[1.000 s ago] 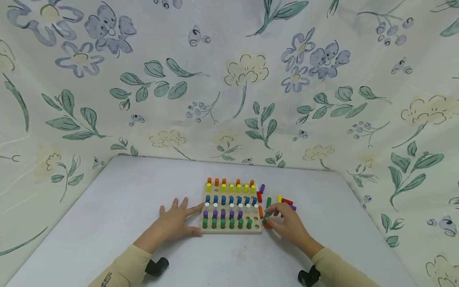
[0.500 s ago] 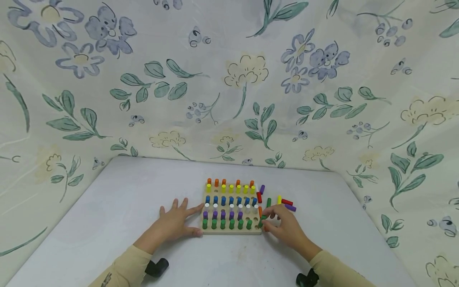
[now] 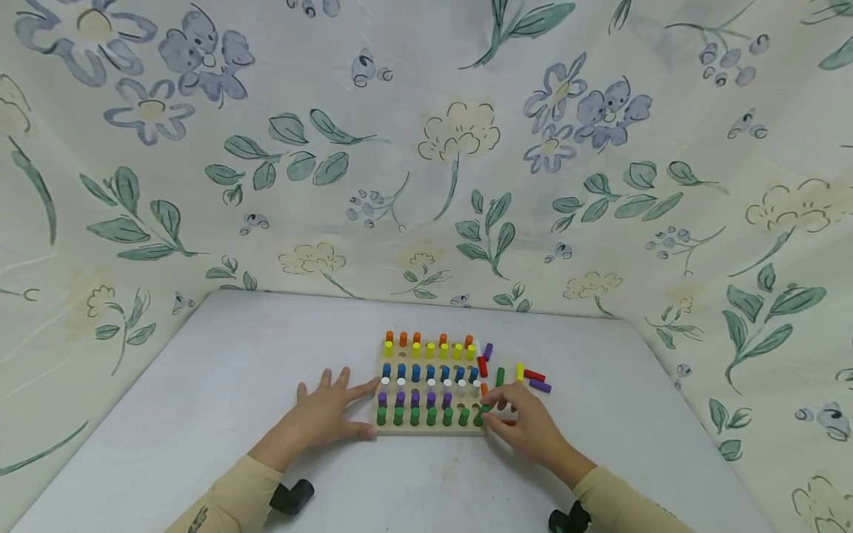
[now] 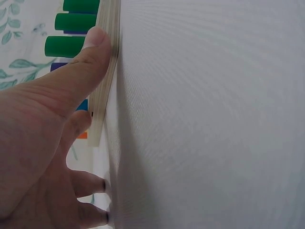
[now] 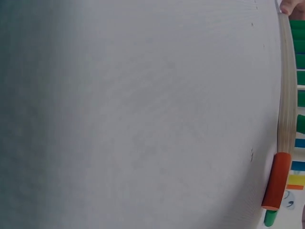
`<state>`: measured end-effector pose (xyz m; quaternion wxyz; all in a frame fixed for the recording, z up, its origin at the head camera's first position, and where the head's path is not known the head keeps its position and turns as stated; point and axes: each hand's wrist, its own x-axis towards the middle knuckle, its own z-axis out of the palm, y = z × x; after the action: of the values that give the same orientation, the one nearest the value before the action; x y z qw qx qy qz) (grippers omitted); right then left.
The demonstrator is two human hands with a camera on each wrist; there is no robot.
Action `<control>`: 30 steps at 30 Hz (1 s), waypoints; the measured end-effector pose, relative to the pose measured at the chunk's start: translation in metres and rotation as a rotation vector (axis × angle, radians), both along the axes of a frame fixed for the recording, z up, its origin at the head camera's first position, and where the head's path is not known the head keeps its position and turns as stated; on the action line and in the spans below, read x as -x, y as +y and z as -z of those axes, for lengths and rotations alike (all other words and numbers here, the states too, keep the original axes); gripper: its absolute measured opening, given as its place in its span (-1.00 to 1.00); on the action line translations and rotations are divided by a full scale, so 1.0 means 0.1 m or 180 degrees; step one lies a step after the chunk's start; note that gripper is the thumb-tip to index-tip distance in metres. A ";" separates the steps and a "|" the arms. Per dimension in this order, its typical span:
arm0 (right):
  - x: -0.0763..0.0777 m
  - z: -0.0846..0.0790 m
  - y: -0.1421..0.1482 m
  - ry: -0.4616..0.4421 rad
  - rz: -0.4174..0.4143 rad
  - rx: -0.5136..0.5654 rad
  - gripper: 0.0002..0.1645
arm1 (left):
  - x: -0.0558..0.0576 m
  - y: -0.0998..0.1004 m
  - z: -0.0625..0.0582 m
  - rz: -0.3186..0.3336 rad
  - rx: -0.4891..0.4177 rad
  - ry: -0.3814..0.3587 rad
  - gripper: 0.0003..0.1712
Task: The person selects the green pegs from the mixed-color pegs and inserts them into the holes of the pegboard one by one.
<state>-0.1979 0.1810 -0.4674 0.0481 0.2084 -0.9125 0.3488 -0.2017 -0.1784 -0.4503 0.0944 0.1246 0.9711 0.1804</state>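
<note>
A wooden peg board (image 3: 432, 433) lies on the table, with rows of orange, yellow, blue, white, purple and green pegs standing in it. My left hand (image 3: 324, 409) is spread flat beside it. Its thumb and index finger touch the board's left edge; in the left wrist view the thumb (image 4: 95, 45) presses against the wood near the green pegs. At the front right corner, my right hand (image 3: 529, 423) pinches a green peg (image 3: 479, 417), which leans slightly at the last hole of the green row. Whether its lower end is inside the hole, I cannot tell.
Loose pegs lie right of the board, among them a purple (image 3: 489, 352), a red (image 3: 483, 366), a green (image 3: 500, 376) and a yellow one (image 3: 520, 370). An orange-red peg (image 5: 277, 181) lies close by the board's edge. Floral cloth (image 3: 426, 185) hangs behind the table.
My right hand has moved left with the green peg, from beside the board to its front right corner hole. My left hand has stayed still.
</note>
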 end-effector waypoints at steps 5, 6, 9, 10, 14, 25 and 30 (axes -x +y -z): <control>0.00 -0.01 0.01 -0.0042 -0.0052 -0.0037 -0.77 | -0.01 0.01 -0.01 -0.0004 0.0015 0.0001 0.11; 0.00 -0.01 0.01 -0.0063 -0.0068 -0.0032 -0.77 | -0.01 0.01 -0.01 -0.0004 0.0017 0.0000 0.11; 0.01 -0.01 0.01 -0.0138 -0.0115 -0.0033 -0.77 | -0.01 0.01 -0.02 -0.0008 0.0011 -0.0010 0.11; 0.01 0.00 0.01 -0.0172 -0.0126 -0.0036 -0.76 | -0.01 0.01 -0.02 -0.0008 0.0007 -0.0013 0.10; 0.01 0.00 0.01 -0.0217 -0.0164 -0.0058 -0.76 | -0.02 0.01 -0.02 -0.0013 -0.0006 -0.0019 0.10; 0.00 -0.01 0.01 -0.0168 -0.0189 -0.0105 -0.72 | -0.02 0.01 -0.03 -0.0018 -0.0007 -0.0029 0.10; -0.01 -0.01 0.02 -0.0043 -0.0201 -0.0095 -0.71 | -0.02 0.01 -0.03 -0.0018 -0.0018 -0.0029 0.10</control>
<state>-0.1973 0.1833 -0.4669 0.0277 0.2355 -0.9108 0.3379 -0.1997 -0.1776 -0.4475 0.0979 0.1212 0.9705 0.1839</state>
